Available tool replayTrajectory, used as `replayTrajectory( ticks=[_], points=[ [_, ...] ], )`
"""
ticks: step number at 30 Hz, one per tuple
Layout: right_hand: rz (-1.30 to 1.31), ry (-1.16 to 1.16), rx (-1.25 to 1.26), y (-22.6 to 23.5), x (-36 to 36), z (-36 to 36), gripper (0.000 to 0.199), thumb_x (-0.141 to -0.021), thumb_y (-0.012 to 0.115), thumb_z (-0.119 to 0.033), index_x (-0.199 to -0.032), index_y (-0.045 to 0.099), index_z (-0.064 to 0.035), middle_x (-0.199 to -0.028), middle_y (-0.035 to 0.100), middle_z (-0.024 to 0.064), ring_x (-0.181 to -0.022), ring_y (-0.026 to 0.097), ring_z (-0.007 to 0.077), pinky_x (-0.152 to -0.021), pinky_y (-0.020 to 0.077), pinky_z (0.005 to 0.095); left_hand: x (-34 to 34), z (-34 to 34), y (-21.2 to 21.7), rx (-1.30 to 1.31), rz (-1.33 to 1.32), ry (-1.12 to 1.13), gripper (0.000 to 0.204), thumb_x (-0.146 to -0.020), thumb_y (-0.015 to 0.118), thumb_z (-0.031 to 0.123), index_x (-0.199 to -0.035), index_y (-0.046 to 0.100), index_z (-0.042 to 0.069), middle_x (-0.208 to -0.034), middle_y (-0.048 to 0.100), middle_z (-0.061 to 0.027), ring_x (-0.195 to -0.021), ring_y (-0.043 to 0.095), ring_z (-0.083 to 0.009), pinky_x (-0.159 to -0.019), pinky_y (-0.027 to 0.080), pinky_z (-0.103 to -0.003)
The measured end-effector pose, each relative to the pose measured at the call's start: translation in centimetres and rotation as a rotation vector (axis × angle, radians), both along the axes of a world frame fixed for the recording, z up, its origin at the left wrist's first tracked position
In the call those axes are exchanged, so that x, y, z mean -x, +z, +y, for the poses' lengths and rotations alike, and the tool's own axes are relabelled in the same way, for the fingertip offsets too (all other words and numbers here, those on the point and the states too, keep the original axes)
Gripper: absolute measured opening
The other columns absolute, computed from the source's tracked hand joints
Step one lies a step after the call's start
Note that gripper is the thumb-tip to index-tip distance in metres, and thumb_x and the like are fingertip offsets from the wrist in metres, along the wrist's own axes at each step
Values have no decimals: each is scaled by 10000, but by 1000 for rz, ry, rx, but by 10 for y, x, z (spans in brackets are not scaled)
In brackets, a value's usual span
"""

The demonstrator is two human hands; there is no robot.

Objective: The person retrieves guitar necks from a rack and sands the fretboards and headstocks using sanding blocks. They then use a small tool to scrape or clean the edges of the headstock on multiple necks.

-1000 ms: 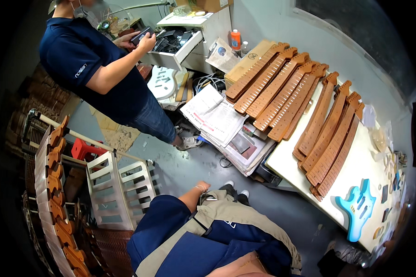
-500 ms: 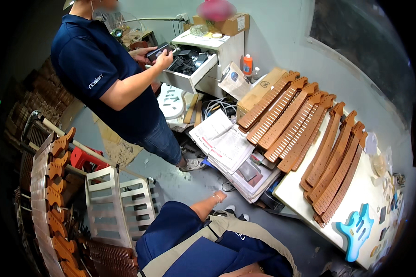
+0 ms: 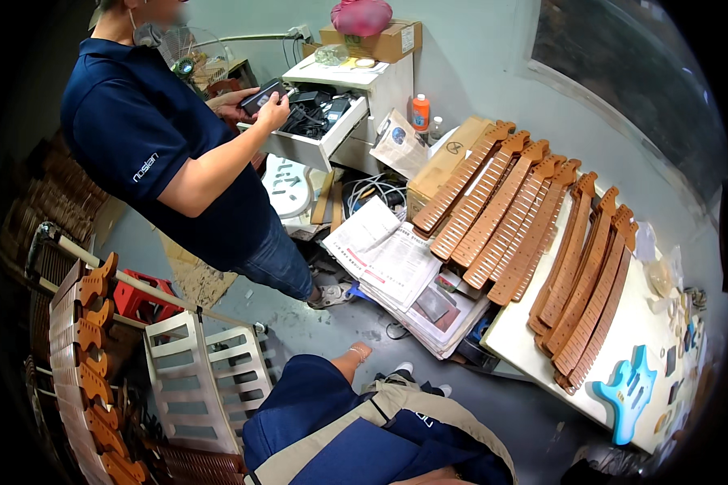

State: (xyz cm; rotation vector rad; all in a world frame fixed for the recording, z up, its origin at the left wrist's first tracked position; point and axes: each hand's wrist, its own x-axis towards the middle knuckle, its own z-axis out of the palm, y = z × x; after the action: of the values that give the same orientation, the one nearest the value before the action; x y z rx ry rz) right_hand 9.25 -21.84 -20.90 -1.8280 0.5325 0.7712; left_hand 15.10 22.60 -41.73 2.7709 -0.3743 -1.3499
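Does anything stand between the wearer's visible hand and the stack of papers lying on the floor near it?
Nothing solid shows. The left hand hangs over bare grey floor, and the stack of papers lies just beyond it, to the right. Only a thin dark cable loop lies in the gap. The other person stands off to the left.

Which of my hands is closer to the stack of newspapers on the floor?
Left, as far as shows. The left hand sits just below the stack of newspapers, not touching it; the right hand is out of view.

Matt wooden guitar necks (image 3: 534,234), white smooth table (image 3: 623,356), paper stacks (image 3: 388,259), cardboard box (image 3: 376,40)
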Motion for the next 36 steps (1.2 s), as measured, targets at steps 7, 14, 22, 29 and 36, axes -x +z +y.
replayTrajectory(
  ticks=[7, 14, 22, 29, 36],
  points=[
    [-57, -1, -4, -1, 3, -27, 368, -868, 542, -335, -1057, 606, -25, -971, 641, 114, -886, 591, 207, -781, 447, 321, -28, -68, 56, 74, -150, 36, 387, -687, 684, 202, -1040, 584, 79, -908, 632, -157, -791, 628, -315, -697, 511, -395],
    [-154, 32, -49, 8, -4, -62, 366, -868, 542, -334, -1055, 609, -26, -974, 641, 110, -887, 590, 204, -783, 447, 320, -20, -138, 94, 451, -80, 1032, 323, -749, 545, 303, -800, 646, 1, -787, 633, -189, -746, 621, -283, -678, 494, -373],
    [-184, 77, -25, 18, -51, -47, 363, -869, 543, -333, -1052, 612, -27, -977, 642, 106, -888, 589, 200, -787, 447, 320, 0, -101, 122, 318, -49, 925, 377, -762, 541, 395, -835, 668, 47, -801, 632, -142, -737, 603, -283, -719, 475, -387],
    [-206, 100, 26, 29, -125, 27, 361, -870, 544, -332, -1050, 615, -28, -980, 642, 103, -889, 589, 197, -790, 447, 319, 11, -4, 56, 206, -71, 899, 416, -756, 537, 409, -937, 664, 57, -1006, 613, -204, -969, 587, -318, -834, 459, -402],
    [-186, 116, 81, 53, -173, 91, 359, -870, 545, -332, -1048, 617, -29, -982, 642, 99, -890, 588, 194, -793, 447, 318, -27, 105, 90, 263, 26, 1229, 259, -797, 515, 234, -962, 646, 83, -916, 649, -147, -858, 632, -258, -777, 482, -394]
  ],
)
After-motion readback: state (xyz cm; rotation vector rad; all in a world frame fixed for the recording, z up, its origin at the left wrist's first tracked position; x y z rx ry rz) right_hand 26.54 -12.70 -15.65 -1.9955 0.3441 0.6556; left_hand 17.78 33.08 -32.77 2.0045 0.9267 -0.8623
